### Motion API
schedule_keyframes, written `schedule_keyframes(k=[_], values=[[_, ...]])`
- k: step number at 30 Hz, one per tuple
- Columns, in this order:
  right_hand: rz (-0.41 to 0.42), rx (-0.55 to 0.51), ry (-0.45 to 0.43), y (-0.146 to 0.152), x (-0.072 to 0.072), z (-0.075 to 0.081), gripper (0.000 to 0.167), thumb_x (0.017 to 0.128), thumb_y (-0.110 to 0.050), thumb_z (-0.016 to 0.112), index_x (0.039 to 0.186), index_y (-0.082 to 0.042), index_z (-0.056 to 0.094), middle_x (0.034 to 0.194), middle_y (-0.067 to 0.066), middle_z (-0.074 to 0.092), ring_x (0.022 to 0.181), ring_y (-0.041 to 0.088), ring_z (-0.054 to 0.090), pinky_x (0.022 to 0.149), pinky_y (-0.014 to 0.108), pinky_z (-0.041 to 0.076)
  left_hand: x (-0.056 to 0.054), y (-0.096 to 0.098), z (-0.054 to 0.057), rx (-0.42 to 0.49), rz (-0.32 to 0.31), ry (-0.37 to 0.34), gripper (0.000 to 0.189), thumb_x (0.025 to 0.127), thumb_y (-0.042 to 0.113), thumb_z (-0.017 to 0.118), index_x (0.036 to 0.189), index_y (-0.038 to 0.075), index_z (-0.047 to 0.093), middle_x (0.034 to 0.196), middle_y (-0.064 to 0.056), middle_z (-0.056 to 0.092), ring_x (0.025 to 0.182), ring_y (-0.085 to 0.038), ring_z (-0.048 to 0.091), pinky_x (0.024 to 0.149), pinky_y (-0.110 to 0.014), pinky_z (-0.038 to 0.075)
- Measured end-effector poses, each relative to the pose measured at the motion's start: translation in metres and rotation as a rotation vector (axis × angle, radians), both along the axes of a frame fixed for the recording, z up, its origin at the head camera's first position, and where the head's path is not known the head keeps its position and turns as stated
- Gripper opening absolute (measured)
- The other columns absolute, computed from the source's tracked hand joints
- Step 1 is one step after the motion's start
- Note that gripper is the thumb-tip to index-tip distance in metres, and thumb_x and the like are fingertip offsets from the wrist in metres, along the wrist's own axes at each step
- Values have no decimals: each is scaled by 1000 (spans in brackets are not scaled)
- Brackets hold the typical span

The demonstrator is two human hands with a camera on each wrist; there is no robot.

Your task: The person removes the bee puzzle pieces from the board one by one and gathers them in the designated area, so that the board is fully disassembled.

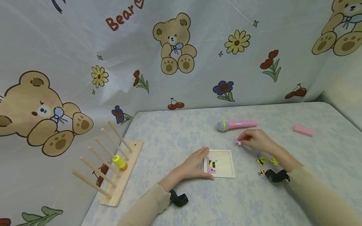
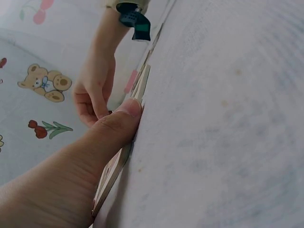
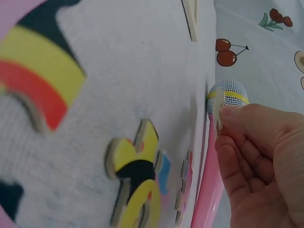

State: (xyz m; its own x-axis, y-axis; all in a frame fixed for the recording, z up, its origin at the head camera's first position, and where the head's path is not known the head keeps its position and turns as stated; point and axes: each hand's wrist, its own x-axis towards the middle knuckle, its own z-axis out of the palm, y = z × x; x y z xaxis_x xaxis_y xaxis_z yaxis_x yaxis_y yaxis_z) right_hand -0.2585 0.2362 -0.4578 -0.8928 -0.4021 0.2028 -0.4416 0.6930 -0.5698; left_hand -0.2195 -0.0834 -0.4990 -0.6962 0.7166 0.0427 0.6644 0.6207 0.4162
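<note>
My left hand (image 1: 195,164) grips the left side of a shallow, pale wooden puzzle tray (image 1: 233,166), its thumb at the near edge and its fingers by the far left corner. Inside the tray, joined pink, yellow and black pieces (image 1: 211,165) lie along the left side. Beyond the tray's right side, my right hand (image 1: 257,140) pinches a small pink puzzle piece (image 1: 238,141) between thumb and fingers. The right wrist view shows this puzzle piece (image 3: 218,109) edge-on, so its printed face is hidden there. Several loose puzzle pieces (image 1: 260,159) lie below the right hand, partly covered by the wrist camera.
A pink toy microphone (image 1: 238,125) lies behind the right hand, and a pink block (image 1: 303,130) sits farther right. On the left stands a wooden peg rack (image 1: 137,149) with yellow rings (image 1: 119,162) on one peg. A bear-print cloth hangs behind the table.
</note>
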Motion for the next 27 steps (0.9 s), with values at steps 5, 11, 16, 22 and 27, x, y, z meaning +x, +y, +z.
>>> schedule_keyframes(k=[5, 11, 16, 22, 27], values=[[55, 14, -16, 2, -2, -5, 11, 82, -4, 72, 92, -7, 71, 88, -2, 67, 75, 12, 57, 66, 26, 50, 1, 0, 2, 0, -1, -5, 115, 71, 62, 72, 151, 3, 15, 154, -12, 19, 140, -22, 18, 111, -37, 22], [85, 19, -50, 2, -2, -11, 11, 83, -6, 72, 94, -7, 71, 90, -2, 67, 76, 10, 57, 67, 24, 51, 4, 0, 4, -15, 5, -11, 115, 71, 63, 71, 151, 3, 15, 154, -11, 19, 140, -22, 18, 111, -37, 22], [66, -37, -63, -8, 5, 3, 15, 85, -11, 71, 99, -5, 71, 92, -1, 68, 79, 11, 60, 69, 24, 52, 3, -1, 4, -24, 8, 0, 115, 70, 63, 72, 151, 4, 15, 154, -11, 19, 140, -22, 18, 111, -37, 22], [133, -187, -113, -41, 26, 27, 26, 88, -17, 69, 108, -1, 68, 101, 9, 68, 86, 16, 63, 75, 27, 53, 2, 0, 4, -15, 23, -17, 115, 71, 64, 71, 151, 5, 14, 155, -10, 18, 140, -21, 17, 111, -37, 22], [209, -230, -181, -69, 43, 16, 31, 88, -17, 69, 112, 3, 65, 108, 13, 66, 93, 20, 63, 81, 33, 52, 3, 1, 5, -2, 10, -47, 115, 72, 63, 71, 151, 4, 13, 155, -11, 17, 140, -21, 16, 111, -38, 23]])
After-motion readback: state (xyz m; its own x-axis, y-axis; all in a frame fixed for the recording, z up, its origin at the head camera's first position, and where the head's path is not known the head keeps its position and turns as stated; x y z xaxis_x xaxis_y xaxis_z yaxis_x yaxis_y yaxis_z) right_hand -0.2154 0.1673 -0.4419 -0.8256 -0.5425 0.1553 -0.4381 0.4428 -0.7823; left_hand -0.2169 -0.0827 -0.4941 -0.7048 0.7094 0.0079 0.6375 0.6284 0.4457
